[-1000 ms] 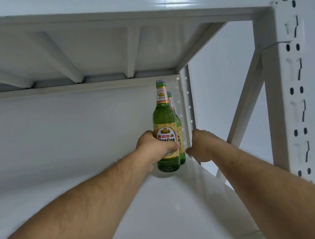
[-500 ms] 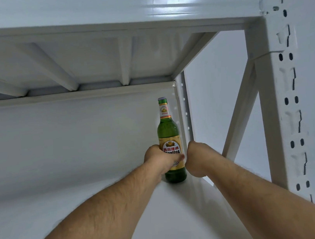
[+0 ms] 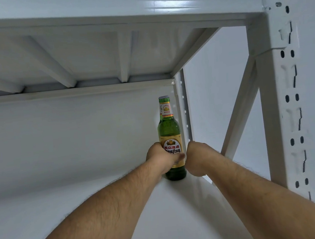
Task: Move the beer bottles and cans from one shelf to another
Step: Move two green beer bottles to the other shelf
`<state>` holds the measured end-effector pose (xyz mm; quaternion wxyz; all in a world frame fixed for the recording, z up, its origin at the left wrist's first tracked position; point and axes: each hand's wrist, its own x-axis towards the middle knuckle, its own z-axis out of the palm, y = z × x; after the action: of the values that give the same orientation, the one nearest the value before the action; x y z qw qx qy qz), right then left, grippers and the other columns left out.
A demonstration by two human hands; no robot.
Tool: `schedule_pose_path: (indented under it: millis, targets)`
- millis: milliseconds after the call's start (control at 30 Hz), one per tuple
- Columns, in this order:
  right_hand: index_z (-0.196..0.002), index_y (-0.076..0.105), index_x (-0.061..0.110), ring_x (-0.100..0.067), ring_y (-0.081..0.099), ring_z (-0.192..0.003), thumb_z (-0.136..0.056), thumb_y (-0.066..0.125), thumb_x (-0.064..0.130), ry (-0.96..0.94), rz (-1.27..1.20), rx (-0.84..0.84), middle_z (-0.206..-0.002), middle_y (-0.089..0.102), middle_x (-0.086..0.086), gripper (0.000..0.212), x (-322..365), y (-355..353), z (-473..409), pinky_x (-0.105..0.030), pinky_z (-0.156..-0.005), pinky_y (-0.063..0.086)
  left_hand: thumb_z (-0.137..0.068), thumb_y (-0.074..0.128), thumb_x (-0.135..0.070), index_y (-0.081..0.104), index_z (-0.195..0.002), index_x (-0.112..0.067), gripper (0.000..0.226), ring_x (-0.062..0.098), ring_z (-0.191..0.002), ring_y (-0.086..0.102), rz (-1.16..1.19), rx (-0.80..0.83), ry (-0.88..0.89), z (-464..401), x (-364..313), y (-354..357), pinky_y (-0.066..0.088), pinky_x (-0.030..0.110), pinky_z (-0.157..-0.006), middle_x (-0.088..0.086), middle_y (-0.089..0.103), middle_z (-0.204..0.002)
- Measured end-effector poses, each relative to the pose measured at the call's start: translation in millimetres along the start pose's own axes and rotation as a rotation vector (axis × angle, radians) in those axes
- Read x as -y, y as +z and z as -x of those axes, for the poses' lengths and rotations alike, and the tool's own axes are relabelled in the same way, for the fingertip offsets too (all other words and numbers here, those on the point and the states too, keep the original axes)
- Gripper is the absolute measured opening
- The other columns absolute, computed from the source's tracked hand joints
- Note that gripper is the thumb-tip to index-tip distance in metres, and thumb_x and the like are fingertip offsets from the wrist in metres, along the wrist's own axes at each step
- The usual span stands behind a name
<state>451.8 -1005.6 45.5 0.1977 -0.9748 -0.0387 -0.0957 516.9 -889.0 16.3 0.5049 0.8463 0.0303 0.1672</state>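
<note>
Green glass beer bottle point(image 3: 170, 137) stands upright on the white metal shelf point(image 3: 85, 213), deep in the back right corner, just left of the rear upright post point(image 3: 184, 105) and close to the back panel. A thin green edge shows along the bottle's left side, perhaps a second bottle behind it; too hidden to say. No cans in view.

Task progress, as a judgement: this looks like one bottle at the point of being set down on, or picked up from, this shelf; which of the two can't be told from this view. No other shelf with stock is visible, so how many bottles and cans are left can't be counted. At most one or two bottles are on this level.

Left hand point(image 3: 161, 159) reaches in w/ forearm fully stretched from bottom left, fingers wrapped around the bottle's lower body across the yellow label, thumb tip showing on the front of the label. Bottle base appears to touch the shelf.

Right hand point(image 3: 195, 160) sits just right of the bottle, btwn it and the rear upright post, forearm stretched from bottom right. Its fingers are curled into a fist shape; whether they hold anything on the far side is hidden, so can't tell.
</note>
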Motion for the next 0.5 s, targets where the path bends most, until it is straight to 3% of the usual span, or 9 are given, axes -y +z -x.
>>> schedule_pose_path:
  millis: [233,333,400,500]
  targets:
    - [-0.127,0.05,0.008,-0.017,0.051,-0.083,-0.089,0.063,0.002,-0.003,0.001,-0.009,-0.079,0.044,0.0,0.04,-4,6,-9,-0.026,-0.069,0.044,-0.07,0.091,-0.038,0.055,-0.13,-0.019,0.072,0.02,-0.108,0.064,-0.072,0.05,0.017,4,-1,-7,0.056,0.036,-0.094,-0.001,0.067,-0.123]
    - [-0.127,0.056,0.012,-0.019,0.059,-0.088,-0.088,0.067,0.009,-0.029,-0.022,-0.001,-0.09,0.058,-0.002,0.04,-4,10,-11,-0.027,-0.072,0.051,-0.081,0.084,-0.042,0.037,-0.149,-0.015,0.086,0.024,-0.125,0.056,-0.224,0.103,0.007,14,-5,-24,0.044,0.03,-0.09,0.003,0.055,-0.139]
    - [-0.125,0.057,0.017,-0.02,0.061,-0.088,-0.088,0.068,0.015,-0.05,-0.042,-0.018,-0.096,0.062,-0.002,0.039,-5,10,-8,-0.029,-0.072,0.053,-0.084,0.078,-0.048,0.025,-0.158,-0.014,0.097,0.026,-0.139,0.046,-0.436,0.11,0.058,23,-3,-42,0.043,0.034,-0.101,0.006,0.043,-0.156]
    - [-0.126,0.051,0.02,-0.024,0.062,-0.095,-0.089,0.065,0.025,-0.084,-0.026,-0.078,-0.107,0.063,-0.002,0.04,-2,11,10,-0.034,-0.079,0.055,-0.087,0.068,-0.056,0.018,-0.162,-0.018,0.097,0.026,-0.146,0.038,-0.697,0.11,0.119,41,7,-73,0.04,0.04,-0.114,0.004,0.031,-0.164]
